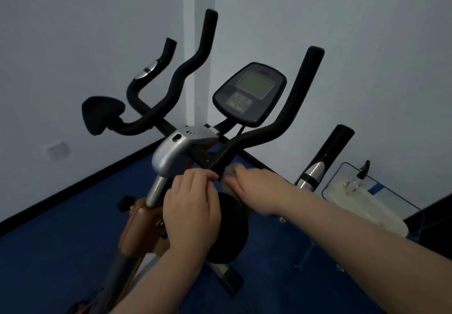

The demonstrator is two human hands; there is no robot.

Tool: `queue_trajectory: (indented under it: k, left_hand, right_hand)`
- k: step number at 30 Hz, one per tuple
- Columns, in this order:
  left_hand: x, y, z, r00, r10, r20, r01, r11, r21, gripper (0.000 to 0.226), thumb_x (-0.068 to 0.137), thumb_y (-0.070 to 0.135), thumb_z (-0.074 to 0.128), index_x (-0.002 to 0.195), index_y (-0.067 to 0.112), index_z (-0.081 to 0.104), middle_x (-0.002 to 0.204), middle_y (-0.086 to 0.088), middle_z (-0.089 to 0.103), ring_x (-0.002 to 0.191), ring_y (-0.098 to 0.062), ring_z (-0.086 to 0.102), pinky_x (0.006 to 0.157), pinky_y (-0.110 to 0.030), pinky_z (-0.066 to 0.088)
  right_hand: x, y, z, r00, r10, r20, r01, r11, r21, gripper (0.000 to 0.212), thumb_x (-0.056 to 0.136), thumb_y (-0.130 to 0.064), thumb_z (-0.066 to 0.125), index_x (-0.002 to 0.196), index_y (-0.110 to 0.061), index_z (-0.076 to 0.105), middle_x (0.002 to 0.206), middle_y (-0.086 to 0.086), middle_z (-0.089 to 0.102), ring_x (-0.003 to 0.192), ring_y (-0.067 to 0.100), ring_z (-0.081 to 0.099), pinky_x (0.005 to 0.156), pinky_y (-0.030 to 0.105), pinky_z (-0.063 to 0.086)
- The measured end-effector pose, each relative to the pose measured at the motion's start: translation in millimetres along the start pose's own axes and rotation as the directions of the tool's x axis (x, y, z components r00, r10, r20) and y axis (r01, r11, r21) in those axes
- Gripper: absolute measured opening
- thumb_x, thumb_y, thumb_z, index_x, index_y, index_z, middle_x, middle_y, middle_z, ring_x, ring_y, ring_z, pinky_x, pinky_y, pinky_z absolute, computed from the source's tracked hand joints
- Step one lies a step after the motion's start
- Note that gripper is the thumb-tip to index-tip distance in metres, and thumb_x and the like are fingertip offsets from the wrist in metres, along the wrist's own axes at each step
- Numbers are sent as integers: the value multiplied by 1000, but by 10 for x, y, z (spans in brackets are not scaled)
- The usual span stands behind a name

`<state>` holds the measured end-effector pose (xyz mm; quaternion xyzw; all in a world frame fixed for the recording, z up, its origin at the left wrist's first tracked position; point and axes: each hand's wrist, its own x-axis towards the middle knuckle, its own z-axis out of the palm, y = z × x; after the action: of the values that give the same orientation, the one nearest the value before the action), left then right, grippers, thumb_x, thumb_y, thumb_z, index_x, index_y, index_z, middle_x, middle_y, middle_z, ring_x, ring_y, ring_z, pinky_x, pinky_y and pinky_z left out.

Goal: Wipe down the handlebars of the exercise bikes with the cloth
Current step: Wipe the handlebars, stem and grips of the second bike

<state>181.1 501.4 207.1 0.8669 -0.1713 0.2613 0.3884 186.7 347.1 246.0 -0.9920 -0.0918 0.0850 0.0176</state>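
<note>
Both bare forearms reached forward and up from the lower edge of view, meeting at the near end of the black handlebar of the exercise bike. The left hand came in palm down, its fingers curled together over the bar's lowest stretch, just below the silver stem cover. The right hand lay across from the right, wrist turned inward, and was smeared by motion; its fingers seemed folded onto a small grey cloth pressed against the same stretch of bar, though the blur left the grip uncertain. Only a scrap of the cloth showed between the hand and the bar.

From that point the handlebar ran up and right to a tall upright grip; its twin rose on the far side of the stem cover. Between the two grips sat the console with a pale square screen, tilted toward the rider's side. Below the hands was a dark round housing, and left of it the orange-brown frame with a black knob.

Left of the console, another bike's black saddle and curved grip showed. Right of the console stood another black bar with a chrome band, then a clear tank. Blue floor met pale walls.
</note>
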Motion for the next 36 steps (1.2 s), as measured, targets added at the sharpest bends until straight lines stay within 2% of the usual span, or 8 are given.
queue_trajectory:
  k: [3, 13, 19, 23, 27, 30, 34, 36]
  left_hand:
    - [2, -14, 8, 999, -2, -33, 4, 999, 40, 17, 89, 20, 43, 89, 20, 60, 85, 5, 59, 75, -12, 48, 64, -31, 41]
    - [122, 205, -25, 999, -8, 32, 9, 1000, -22, 20, 85, 17, 49, 99, 26, 58, 99, 10, 58, 93, -14, 54, 80, -36, 41]
    - [396, 717, 312, 951, 51, 306, 93, 894, -438, 17, 88, 17, 54, 99, 29, 60, 96, 16, 60, 91, -4, 56, 77, -17, 42]
    - [434, 710, 495, 885, 26, 465, 157, 923, -350, 16, 92, 19, 55, 100, 33, 59, 98, 17, 63, 93, 2, 57, 76, -23, 43]
    - [358, 640, 467, 897, 0, 443, 99, 975, -201, 10, 90, 31, 52, 94, 39, 56, 94, 19, 60, 89, 2, 54, 73, -26, 42]
    - [364, 676, 472, 880, 16, 475, 52, 990, -129, 8, 91, 32, 51, 94, 37, 57, 93, 20, 58, 89, 0, 52, 73, -24, 39]
    - [369, 678, 465, 894, 22, 448, 41, 991, -131, 9, 92, 29, 52, 92, 35, 59, 88, 22, 57, 88, 1, 51, 70, -19, 37]
    - [358, 674, 450, 898, 32, 440, 29, 991, -133, 10, 91, 29, 53, 88, 37, 58, 86, 24, 56, 87, 3, 51, 67, -12, 34]
  right_hand:
    - [85, -83, 43, 994, 32, -101, -13, 983, 185, 36, 103, -38, 28, 122, -12, 44, 107, 11, 56, 80, 22, 50, 67, 36, 38]
    - [-334, -26, 235, 911, 79, -405, -127, 988, -91, 37, 100, -43, 37, 120, -14, 49, 106, 6, 60, 85, 28, 62, 60, 36, 36]
    - [-844, 956, -29, 827, -235, -511, 95, 954, -285, 23, 95, -29, 49, 95, -15, 67, 102, 3, 65, 98, 24, 59, 110, 40, 29]
    - [-690, 799, 99, 655, 171, -736, -120, 985, 122, 15, 89, -20, 54, 89, -12, 68, 99, 1, 64, 111, 23, 55, 116, 48, 19]
    - [-759, 805, 326, 668, -179, -722, 96, 983, -155, 19, 89, -23, 54, 87, -13, 70, 96, 3, 68, 107, 23, 59, 117, 48, 17]
    - [-684, 1301, -167, 646, -249, -722, -38, 934, -356, 24, 91, -22, 51, 84, -12, 72, 91, 4, 70, 99, 25, 65, 118, 42, 13]
    - [-601, 997, 238, 525, 64, -848, -103, 995, 11, 24, 90, -21, 50, 85, -10, 71, 95, 5, 68, 115, 21, 53, 119, 44, 9]
    - [-638, 939, 387, 549, -19, -836, -6, 1000, -26, 19, 89, -22, 52, 89, -12, 69, 95, 3, 66, 108, 21, 55, 118, 46, 15]
